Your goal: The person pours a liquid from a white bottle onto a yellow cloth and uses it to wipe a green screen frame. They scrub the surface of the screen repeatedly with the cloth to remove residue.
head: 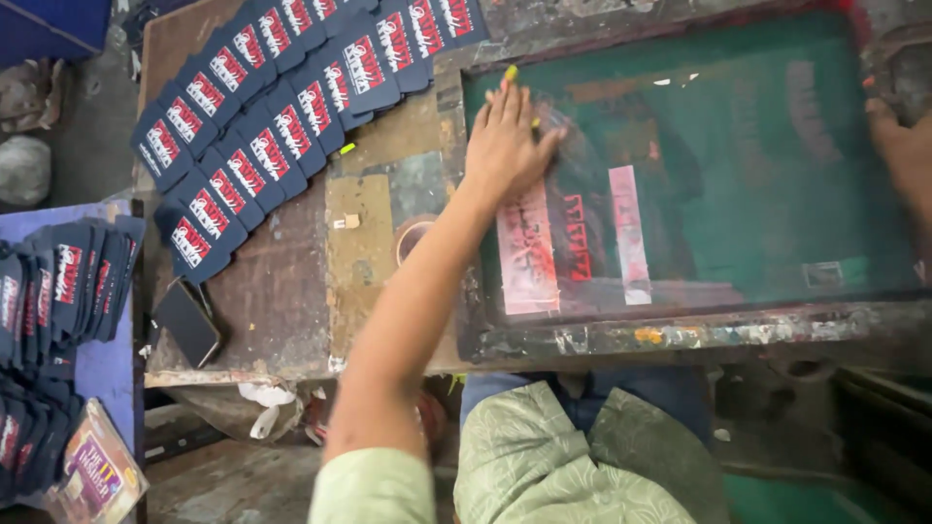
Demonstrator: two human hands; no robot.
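Screen frame (680,335), big and flat with green mesh, lies on the desk (282,301) right in front of me, and it fills most of the right side of my view. I look down and first see my knees in dark blue cloth and my light green patterned shirt at the bottom. My left arm goes up from there to the frame. My left hand (507,146) lies flat on the green mesh near its left edge, with the fingers spread out and pressing down. It pinches nothing. Just below that hand, on the mesh, are a pale pink strip (527,254), some red letter shapes (577,250) and another pale strip (628,236).

My right hand (903,146) is at the far right edge of the frame. Only part of it shows, so I cannot tell if it is spread or gripping.

Left of the frame, on the desk, sits a small round cup (412,240). A dark phone (187,322) lies near the desk's front left corner. Farther back, rows of dark blue printed pieces (282,107) with red and white marks lie overlapped like fish scales. Off to the left, more of these pieces stand in a stack (68,281) on a purple surface, and a shiny packet (97,475) lies near them.
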